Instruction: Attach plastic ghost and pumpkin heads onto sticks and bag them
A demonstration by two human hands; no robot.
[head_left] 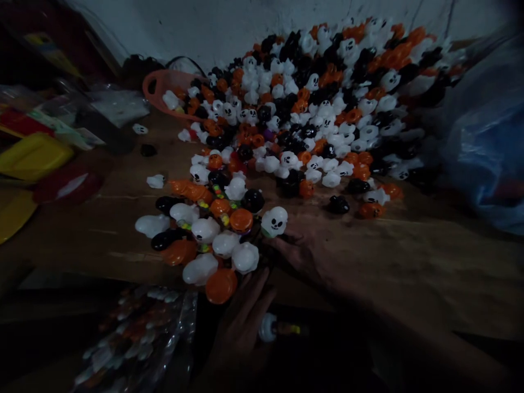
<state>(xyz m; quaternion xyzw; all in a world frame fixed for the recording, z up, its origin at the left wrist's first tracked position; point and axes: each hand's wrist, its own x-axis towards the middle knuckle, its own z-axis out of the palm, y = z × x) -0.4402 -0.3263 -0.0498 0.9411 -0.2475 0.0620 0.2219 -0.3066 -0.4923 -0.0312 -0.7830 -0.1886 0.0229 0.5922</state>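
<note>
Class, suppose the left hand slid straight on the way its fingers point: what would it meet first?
Probably the white rounded piece just ahead of the left hand, though depth is unclear in this dim light.

Left grip (244,321) (dim) near right grip (302,254)

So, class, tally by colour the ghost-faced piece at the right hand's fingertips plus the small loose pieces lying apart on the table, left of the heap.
White: 3 (ghost-faced piece at the right hand, upper loose piece, lower loose piece)
Black: 1 (middle loose piece)
Total: 4
</note>
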